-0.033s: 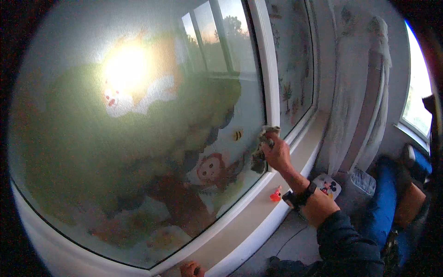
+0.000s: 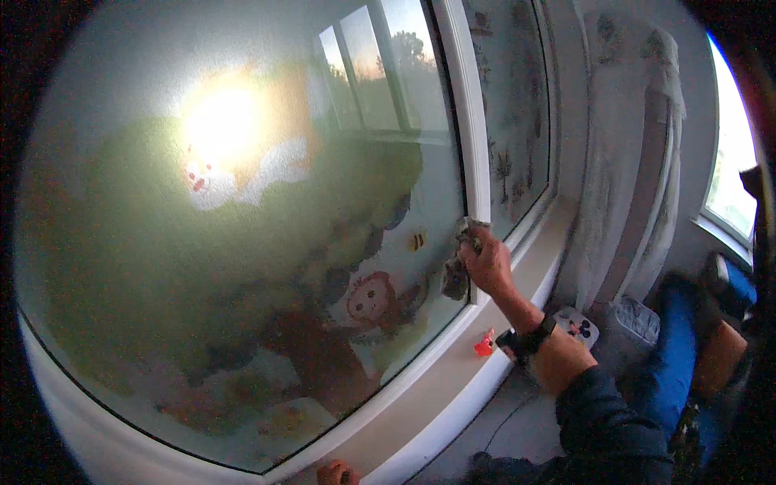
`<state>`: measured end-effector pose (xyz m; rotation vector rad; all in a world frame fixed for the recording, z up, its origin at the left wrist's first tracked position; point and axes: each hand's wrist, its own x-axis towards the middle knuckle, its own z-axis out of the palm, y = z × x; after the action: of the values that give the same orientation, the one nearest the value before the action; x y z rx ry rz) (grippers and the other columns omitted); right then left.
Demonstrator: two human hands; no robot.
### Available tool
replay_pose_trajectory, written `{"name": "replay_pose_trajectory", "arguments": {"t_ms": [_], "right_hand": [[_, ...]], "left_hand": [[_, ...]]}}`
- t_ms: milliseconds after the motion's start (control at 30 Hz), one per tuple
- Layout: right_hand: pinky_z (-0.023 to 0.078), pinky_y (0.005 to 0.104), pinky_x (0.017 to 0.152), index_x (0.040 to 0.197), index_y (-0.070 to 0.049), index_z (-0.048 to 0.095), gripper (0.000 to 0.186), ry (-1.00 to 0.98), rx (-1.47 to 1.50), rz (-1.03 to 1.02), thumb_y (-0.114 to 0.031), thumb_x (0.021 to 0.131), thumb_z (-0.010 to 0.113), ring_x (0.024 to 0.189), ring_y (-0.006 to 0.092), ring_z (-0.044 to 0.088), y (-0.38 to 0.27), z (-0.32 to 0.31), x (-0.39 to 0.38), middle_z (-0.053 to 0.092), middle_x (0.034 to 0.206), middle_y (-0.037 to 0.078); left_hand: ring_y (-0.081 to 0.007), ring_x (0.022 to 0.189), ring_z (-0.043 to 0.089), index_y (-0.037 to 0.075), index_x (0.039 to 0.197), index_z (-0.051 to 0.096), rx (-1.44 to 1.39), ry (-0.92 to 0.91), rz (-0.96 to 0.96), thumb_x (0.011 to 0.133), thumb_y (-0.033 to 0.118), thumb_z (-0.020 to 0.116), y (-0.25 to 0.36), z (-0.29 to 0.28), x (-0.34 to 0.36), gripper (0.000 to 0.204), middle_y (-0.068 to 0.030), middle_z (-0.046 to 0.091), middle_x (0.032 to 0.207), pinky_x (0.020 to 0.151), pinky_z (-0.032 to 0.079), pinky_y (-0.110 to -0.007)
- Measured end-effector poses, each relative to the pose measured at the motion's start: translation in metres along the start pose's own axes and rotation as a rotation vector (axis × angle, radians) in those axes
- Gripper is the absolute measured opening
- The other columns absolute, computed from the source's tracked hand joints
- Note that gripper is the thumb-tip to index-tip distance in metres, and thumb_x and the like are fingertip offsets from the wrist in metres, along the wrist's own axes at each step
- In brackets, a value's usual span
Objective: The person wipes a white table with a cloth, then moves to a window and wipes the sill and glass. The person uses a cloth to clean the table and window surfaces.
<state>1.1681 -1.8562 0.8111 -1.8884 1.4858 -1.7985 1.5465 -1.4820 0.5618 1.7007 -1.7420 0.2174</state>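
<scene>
Grip: a crumpled grey cloth (image 2: 455, 279) is grasped in the right hand (image 2: 491, 263).
Cloth: it is held at the right edge of the large glass pane (image 2: 242, 267), against the white frame (image 2: 473, 129).
Left hand (image 2: 337, 474): partly shown at the near end of the sill (image 2: 420, 412); whether anything is gripped cannot be told.
Toy (image 2: 485, 344): small and red, it is set on the sill, left of the watch (image 2: 541, 335) worn on the right arm.
Far right: a white curtain (image 2: 614, 178) is hung left of a bright window (image 2: 731, 178).
</scene>
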Motion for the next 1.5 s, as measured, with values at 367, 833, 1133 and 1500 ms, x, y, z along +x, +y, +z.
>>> {"name": "replay_pose_trajectory", "arguments": {"t_ms": [367, 833, 1133, 1500], "right_hand": [[0.057, 0.0429, 0.085, 0.114, -0.009, 0.071, 0.027, 0.264, 0.091, -0.361, -0.022, 0.092, 0.065, 0.098, 0.0369, 0.072, -0.121, -0.023, 0.163, 0.074, 0.104, 0.019], [0.043, 0.0434, 0.108, 0.134, -0.007, 0.059, 0.039, 0.598, 0.072, -0.733, -0.019, 0.097, 0.058, 0.123, 0.0349, 0.057, -0.141, 0.03, 0.214, 0.063, 0.132, 0.014], [0.032, 0.0553, 0.113, 0.136, -0.012, 0.057, 0.057, 0.493, 0.105, -0.877, -0.014, 0.08, 0.068, 0.129, 0.0408, 0.045, -0.227, 0.079, 0.102, 0.054, 0.136, 0.016], [0.033, 0.062, 0.107, 0.122, -0.015, 0.064, 0.042, 0.253, 0.409, -1.423, -0.026, 0.081, 0.066, 0.125, 0.0398, 0.047, -0.429, 0.182, -0.032, 0.057, 0.129, 0.014]], "left_hand": [[-0.0366, 0.099, 0.064, 0.006, 0.095, 0.071, -0.058, 0.01, -0.085, 0.086, 0.017, 0.072, -0.008, 0.019, -0.002, 0.014, -0.0157, 0.07, 0.101, 0.093, 0.048, -0.048], [-0.0413, 0.104, 0.06, 0.004, 0.101, 0.068, -0.091, 0.101, -0.043, 0.088, 0.02, 0.068, -0.018, 0.026, 0.011, 0.021, -0.0193, 0.067, 0.107, 0.097, 0.046, -0.053], [-0.0397, 0.099, 0.062, 0.008, 0.097, 0.068, -0.055, 0.115, -0.119, 0.084, 0.018, 0.067, -0.022, 0.047, 0.004, 0.016, -0.0149, 0.069, 0.101, 0.093, 0.048, -0.053], [-0.0395, 0.09, 0.06, 0.008, 0.091, 0.067, -0.079, 0.202, -0.042, 0.079, 0.01, 0.068, -0.004, 0.053, 0.022, 0.012, -0.0157, 0.066, 0.094, 0.087, 0.047, -0.052]]}}
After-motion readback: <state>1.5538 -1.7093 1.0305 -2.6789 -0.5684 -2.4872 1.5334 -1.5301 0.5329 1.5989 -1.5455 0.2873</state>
